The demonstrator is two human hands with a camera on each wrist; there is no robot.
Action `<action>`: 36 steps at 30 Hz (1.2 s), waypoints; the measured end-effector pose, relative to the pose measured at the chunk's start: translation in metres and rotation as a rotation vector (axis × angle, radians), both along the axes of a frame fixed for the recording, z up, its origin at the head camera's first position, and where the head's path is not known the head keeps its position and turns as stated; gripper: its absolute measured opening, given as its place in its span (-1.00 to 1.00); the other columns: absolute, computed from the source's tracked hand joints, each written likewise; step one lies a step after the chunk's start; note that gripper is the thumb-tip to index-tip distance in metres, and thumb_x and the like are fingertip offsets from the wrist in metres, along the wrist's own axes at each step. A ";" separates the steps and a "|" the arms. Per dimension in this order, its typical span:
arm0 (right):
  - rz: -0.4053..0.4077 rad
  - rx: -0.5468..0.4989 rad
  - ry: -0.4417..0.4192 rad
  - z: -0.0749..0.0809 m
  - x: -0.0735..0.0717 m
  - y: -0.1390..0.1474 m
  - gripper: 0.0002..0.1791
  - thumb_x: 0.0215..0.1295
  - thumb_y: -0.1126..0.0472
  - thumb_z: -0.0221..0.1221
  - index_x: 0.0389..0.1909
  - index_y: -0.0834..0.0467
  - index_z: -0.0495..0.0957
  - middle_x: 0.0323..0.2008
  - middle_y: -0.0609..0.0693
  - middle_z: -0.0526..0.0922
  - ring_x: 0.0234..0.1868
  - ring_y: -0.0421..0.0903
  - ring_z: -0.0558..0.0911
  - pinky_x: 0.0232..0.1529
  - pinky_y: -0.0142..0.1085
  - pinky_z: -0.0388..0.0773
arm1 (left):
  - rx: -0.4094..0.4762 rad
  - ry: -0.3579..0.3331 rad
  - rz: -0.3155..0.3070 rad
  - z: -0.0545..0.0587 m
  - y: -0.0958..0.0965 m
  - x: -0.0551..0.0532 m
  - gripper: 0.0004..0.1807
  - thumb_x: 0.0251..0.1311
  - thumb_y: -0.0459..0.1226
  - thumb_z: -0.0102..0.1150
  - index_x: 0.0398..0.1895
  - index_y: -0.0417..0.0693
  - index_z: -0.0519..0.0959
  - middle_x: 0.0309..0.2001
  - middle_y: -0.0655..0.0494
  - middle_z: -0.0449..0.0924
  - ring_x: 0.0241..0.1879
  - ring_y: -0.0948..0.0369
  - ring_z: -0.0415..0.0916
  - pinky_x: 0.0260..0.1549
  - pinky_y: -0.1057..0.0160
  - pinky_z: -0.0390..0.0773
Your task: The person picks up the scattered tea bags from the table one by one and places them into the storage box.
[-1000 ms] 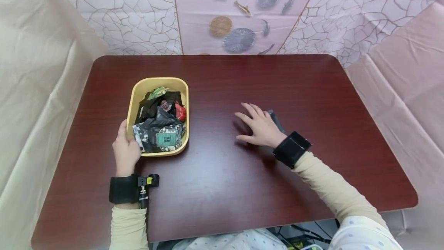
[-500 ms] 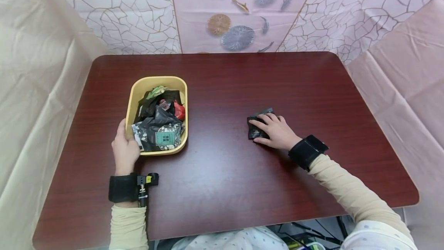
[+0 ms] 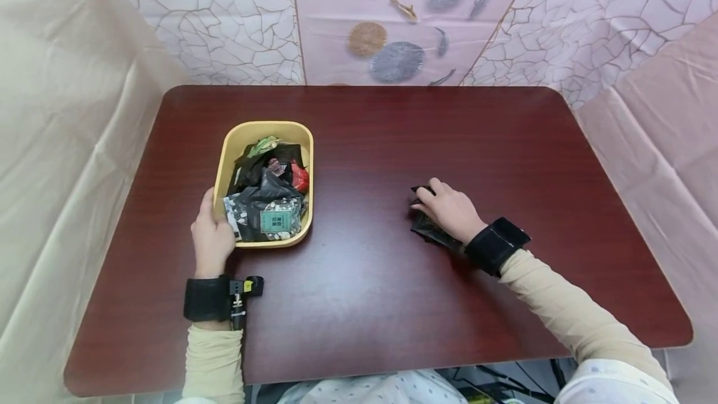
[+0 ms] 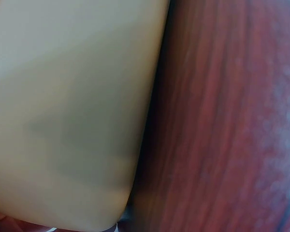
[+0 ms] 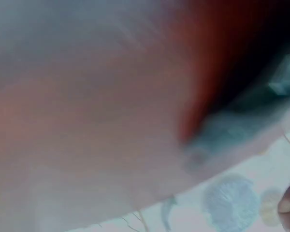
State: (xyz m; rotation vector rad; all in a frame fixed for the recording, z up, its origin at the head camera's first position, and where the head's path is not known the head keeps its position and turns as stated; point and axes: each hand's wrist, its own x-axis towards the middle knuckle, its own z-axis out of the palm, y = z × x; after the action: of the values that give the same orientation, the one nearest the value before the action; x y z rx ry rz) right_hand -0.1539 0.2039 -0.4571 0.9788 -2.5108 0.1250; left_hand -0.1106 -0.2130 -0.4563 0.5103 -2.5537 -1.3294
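Note:
My left hand (image 3: pixel 213 239) grips the near left side of a yellow plastic basket (image 3: pixel 234 137), thumb along its outer wall. Inside lie a black packet with a green label (image 3: pixel 276 221), a red wrapper (image 3: pixel 300 177), a green wrapper (image 3: pixel 263 146) and other dark packets. The basket's smooth wall (image 4: pixel 72 121) fills much of the left wrist view. Right of the table's middle, my right hand (image 3: pixel 451 212) holds a crinkled black packet (image 3: pixel 430 230) with curled fingers, covering most of it. In the right wrist view, the packet (image 5: pixel 237 128) is blurred.
The dark red-brown wooden table (image 3: pixel 359 304) has rounded corners. Behind it hangs a patterned cloth (image 3: pixel 417 24), with pale cloth at both sides. Cables (image 3: pixel 510 385) show below the front edge at the right.
My right hand came down from the left onto the black packet, spread its fingers over it, then curled them round it. The left hand stays on the basket.

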 end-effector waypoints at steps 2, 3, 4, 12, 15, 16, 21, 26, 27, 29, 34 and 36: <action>0.006 -0.023 0.056 0.007 -0.004 -0.007 -0.73 0.24 0.05 0.07 -0.37 0.18 0.31 -0.53 0.04 0.20 -0.68 -0.07 0.22 -0.83 -0.27 0.20 | 0.000 0.005 -0.004 0.000 0.000 -0.001 -0.39 0.14 -0.52 -0.33 0.32 -0.06 0.21 0.09 -0.29 0.37 -0.02 -0.13 0.33 -0.08 -0.12 0.30; 0.016 -0.032 0.068 0.011 -0.006 -0.011 -0.73 0.26 0.06 0.05 -0.38 0.19 0.28 -0.54 0.04 0.19 -0.70 -0.08 0.22 -0.84 -0.27 0.19 | 0.002 0.006 -0.007 0.000 0.000 -0.001 -0.39 0.14 -0.52 -0.33 0.32 -0.06 0.21 0.09 -0.30 0.37 -0.02 -0.13 0.33 -0.08 -0.12 0.30; 0.022 -0.039 0.075 0.016 -0.009 -0.017 -0.73 0.29 0.05 0.02 -0.39 0.19 0.27 -0.54 0.04 0.19 -0.71 -0.09 0.22 -0.84 -0.27 0.20 | 0.003 0.011 -0.009 0.000 0.000 -0.001 -0.39 0.14 -0.53 -0.33 0.32 -0.06 0.21 0.09 -0.30 0.37 -0.02 -0.13 0.32 -0.07 -0.13 0.30; 0.141 -0.157 0.065 0.057 -0.033 -0.092 -0.74 0.15 0.18 0.18 -0.41 0.20 0.28 -0.51 0.06 0.23 -0.73 -0.10 0.29 -0.74 -0.22 0.33 | 0.008 0.035 -0.030 -0.001 -0.001 -0.005 -0.38 0.13 -0.54 -0.32 0.32 -0.08 0.21 0.07 -0.32 0.38 -0.05 -0.12 0.33 -0.08 -0.12 0.30; 0.178 -0.198 0.063 0.068 -0.040 -0.129 -0.74 0.15 0.16 0.18 -0.42 0.20 0.29 -0.50 0.06 0.26 -0.71 -0.08 0.32 -0.71 -0.20 0.36 | 0.007 0.030 -0.033 0.000 0.000 -0.005 -0.39 0.14 -0.53 -0.32 0.32 -0.10 0.20 0.06 -0.34 0.38 -0.06 -0.12 0.33 -0.09 -0.12 0.30; 0.187 -0.208 0.057 0.070 -0.041 -0.142 -0.74 0.16 0.15 0.17 -0.41 0.20 0.30 -0.49 0.05 0.27 -0.70 -0.08 0.32 -0.70 -0.20 0.37 | 0.006 0.028 -0.032 0.000 0.000 -0.005 -0.39 0.14 -0.53 -0.32 0.32 -0.10 0.20 0.06 -0.34 0.37 -0.05 -0.13 0.33 -0.08 -0.12 0.30; 0.246 -0.246 0.007 0.076 -0.045 -0.204 -0.76 0.22 0.08 0.10 -0.37 0.19 0.34 -0.48 0.01 0.29 -0.67 -0.13 0.32 -0.67 -0.26 0.38 | -0.003 0.021 -0.039 0.001 0.001 -0.004 -0.40 0.15 -0.52 -0.34 0.33 -0.12 0.19 0.07 -0.34 0.37 -0.05 -0.15 0.34 -0.08 -0.12 0.31; 0.265 -0.170 0.010 0.070 -0.046 -0.248 -0.71 0.28 -0.04 0.01 -0.32 0.14 0.40 -0.42 0.01 0.36 -0.53 -0.11 0.43 -0.59 -0.28 0.42 | -0.011 0.026 -0.050 0.001 0.001 -0.005 -0.41 0.17 -0.51 -0.34 0.33 -0.14 0.18 0.07 -0.35 0.37 -0.07 -0.17 0.35 -0.11 -0.13 0.32; 0.249 -0.138 -0.001 0.068 -0.046 -0.253 -0.67 0.28 -0.09 -0.01 -0.26 0.12 0.44 -0.35 0.02 0.39 -0.45 -0.09 0.46 -0.52 -0.27 0.44 | -0.013 0.027 -0.052 0.001 0.000 -0.006 -0.41 0.17 -0.50 -0.34 0.33 -0.14 0.18 0.06 -0.35 0.38 -0.08 -0.17 0.36 -0.12 -0.13 0.33; 0.198 -0.056 -0.060 0.064 -0.046 -0.262 -0.53 0.25 -0.22 -0.06 -0.01 0.01 0.45 -0.12 0.10 0.41 -0.15 0.00 0.48 -0.29 -0.19 0.46 | -0.019 0.032 -0.053 0.001 -0.001 -0.006 -0.42 0.17 -0.50 -0.34 0.33 -0.15 0.18 0.02 -0.37 0.40 -0.14 -0.16 0.37 -0.15 -0.13 0.33; 0.089 0.168 -0.233 0.058 -0.044 -0.271 -0.12 0.08 -0.50 -0.22 0.41 -0.23 -0.06 0.41 0.13 -0.21 0.35 0.16 -0.27 0.13 0.24 0.00 | -0.041 0.059 -0.046 -0.001 -0.007 -0.006 -0.41 0.13 -0.52 -0.33 0.30 -0.19 0.21 -0.06 -0.38 0.44 -0.28 -0.13 0.36 -0.24 -0.12 0.33; 0.089 0.200 -0.257 0.057 -0.042 -0.272 -0.09 0.07 -0.52 -0.24 0.42 -0.24 -0.14 0.42 0.08 -0.34 0.34 0.10 -0.42 0.13 0.27 -0.08 | -0.045 0.066 -0.035 -0.002 -0.010 -0.006 -0.38 0.07 -0.54 -0.31 0.29 -0.18 0.22 -0.07 -0.37 0.45 -0.33 -0.12 0.35 -0.27 -0.11 0.33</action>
State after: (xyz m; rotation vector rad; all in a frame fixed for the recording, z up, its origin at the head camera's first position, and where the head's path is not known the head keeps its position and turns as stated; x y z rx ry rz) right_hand -0.1964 -0.0681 -0.3999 1.2239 -2.7546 0.0275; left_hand -0.1162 -0.2231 -0.4581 0.4088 -2.5434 -1.2747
